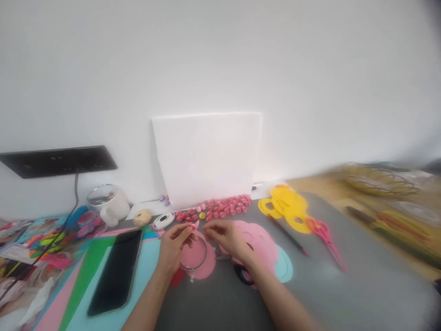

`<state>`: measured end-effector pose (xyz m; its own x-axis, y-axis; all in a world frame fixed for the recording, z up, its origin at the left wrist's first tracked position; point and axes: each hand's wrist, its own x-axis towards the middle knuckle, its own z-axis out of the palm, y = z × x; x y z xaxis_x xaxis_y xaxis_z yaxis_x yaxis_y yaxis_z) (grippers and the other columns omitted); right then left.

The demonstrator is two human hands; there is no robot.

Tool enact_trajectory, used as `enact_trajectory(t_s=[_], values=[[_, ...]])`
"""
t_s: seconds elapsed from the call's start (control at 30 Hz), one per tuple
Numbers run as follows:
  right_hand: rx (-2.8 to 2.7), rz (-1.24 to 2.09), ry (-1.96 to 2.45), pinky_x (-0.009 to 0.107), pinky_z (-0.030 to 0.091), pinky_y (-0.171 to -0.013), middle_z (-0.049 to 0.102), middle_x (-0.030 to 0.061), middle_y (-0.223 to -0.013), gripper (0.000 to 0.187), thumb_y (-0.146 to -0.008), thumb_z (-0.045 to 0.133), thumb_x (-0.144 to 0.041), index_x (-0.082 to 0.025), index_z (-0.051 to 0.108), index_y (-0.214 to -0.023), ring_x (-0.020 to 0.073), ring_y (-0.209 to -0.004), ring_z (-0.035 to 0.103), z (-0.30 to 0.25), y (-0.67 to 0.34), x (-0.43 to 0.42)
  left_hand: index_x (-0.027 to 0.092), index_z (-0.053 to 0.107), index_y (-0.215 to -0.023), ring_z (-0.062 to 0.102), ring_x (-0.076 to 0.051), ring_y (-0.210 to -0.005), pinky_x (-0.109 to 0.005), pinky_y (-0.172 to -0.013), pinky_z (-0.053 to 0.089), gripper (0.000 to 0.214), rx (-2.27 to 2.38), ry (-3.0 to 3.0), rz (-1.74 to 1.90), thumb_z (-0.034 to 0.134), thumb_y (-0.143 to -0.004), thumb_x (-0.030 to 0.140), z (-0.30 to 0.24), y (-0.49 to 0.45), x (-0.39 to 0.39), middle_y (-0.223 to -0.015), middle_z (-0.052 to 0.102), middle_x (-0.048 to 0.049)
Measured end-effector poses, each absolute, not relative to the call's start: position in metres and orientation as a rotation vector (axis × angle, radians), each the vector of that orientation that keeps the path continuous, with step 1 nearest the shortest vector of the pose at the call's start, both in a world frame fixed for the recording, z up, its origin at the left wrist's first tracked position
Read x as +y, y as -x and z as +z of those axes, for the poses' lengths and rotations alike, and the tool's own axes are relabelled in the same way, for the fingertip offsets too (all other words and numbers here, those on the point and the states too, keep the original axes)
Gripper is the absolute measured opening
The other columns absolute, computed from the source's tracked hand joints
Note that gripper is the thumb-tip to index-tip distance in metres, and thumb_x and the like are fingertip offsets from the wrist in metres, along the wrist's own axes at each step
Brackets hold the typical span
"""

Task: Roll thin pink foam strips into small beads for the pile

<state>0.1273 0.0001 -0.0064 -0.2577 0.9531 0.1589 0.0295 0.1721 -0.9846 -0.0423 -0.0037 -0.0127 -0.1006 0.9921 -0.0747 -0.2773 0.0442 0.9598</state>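
My left hand (pixel 175 243) pinches a small piece of pink paper (pixel 195 225), whose pale tip pokes up past the fingers. Facing it a short gap away, my right hand (pixel 225 235) has thumb and fingertips pressed together; anything in them is too small to make out. Beneath the hands lie a round pink paper (pixel 207 265) and a thin ring. A row of small pink rolled paper pieces (pixel 223 208) sits just beyond the fingers, with one yellow piece (pixel 202 215) among them. Larger pink paper rounds (pixel 263 239) and black-handled scissors (pixel 243 275) lie by my right wrist.
On the left are a phone (pixel 115 271) on coloured sheets, a white mug (pixel 113 209) and craft clutter. Yellow paper rings (pixel 289 204), a pencil (pixel 289 235) and pink scissors (pixel 327 241) lie right. A white board (pixel 208 156) leans against the wall.
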Motion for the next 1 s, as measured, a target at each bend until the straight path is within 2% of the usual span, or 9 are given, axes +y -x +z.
enact_trajectory(t_s=[0.23, 0.5, 0.7, 1.0], values=[[-1.582, 0.971, 0.894, 0.026, 0.049, -0.062, 0.07, 0.0045, -0.079, 0.016, -0.078, 0.06, -0.026, -0.023, 0.073, -0.088, 0.0171, -0.073, 0.062, -0.017, -0.124, 0.005, 0.012, 0.071, -0.073, 0.059, -0.014, -0.049, -0.022, -0.043, 0.042, 0.021, 1.088, -0.935, 1.358, 0.076, -0.059, 0.026, -0.015, 0.04, -0.005, -0.052, 0.067, -0.0035], [-1.639, 0.905, 0.877, 0.024, 0.046, -0.056, 0.068, 0.0047, -0.076, 0.015, -0.078, 0.06, -0.024, -0.023, 0.074, -0.085, 0.0155, -0.068, 0.061, -0.015, -0.122, 0.003, 0.012, 0.071, -0.077, 0.06, -0.014, -0.052, -0.023, -0.047, 0.043, 0.017, 1.119, -1.044, 1.326, 0.072, -0.065, 0.025, -0.022, 0.04, -0.007, -0.056, 0.069, -0.0043], [-1.68, 0.818, 0.852, 0.024, 0.047, -0.055, 0.067, 0.0048, -0.076, 0.017, -0.081, 0.058, -0.03, -0.024, 0.074, -0.086, 0.0152, -0.067, 0.06, -0.019, -0.122, 0.004, 0.013, 0.071, -0.078, 0.058, -0.013, -0.051, -0.022, -0.048, 0.043, 0.017, 1.138, -1.115, 1.302, 0.071, -0.068, 0.026, -0.021, 0.041, -0.008, -0.056, 0.069, -0.0037], [-1.775, 0.698, 0.789, 0.023, 0.046, -0.054, 0.063, 0.0035, -0.075, 0.018, -0.083, 0.058, -0.029, -0.026, 0.072, -0.093, 0.0133, -0.065, 0.058, -0.021, -0.122, 0.005, 0.014, 0.072, -0.079, 0.055, -0.011, -0.049, -0.022, -0.05, 0.043, 0.017, 1.165, -1.207, 1.273, 0.071, -0.068, 0.028, -0.024, 0.043, -0.008, -0.057, 0.068, -0.0021]])
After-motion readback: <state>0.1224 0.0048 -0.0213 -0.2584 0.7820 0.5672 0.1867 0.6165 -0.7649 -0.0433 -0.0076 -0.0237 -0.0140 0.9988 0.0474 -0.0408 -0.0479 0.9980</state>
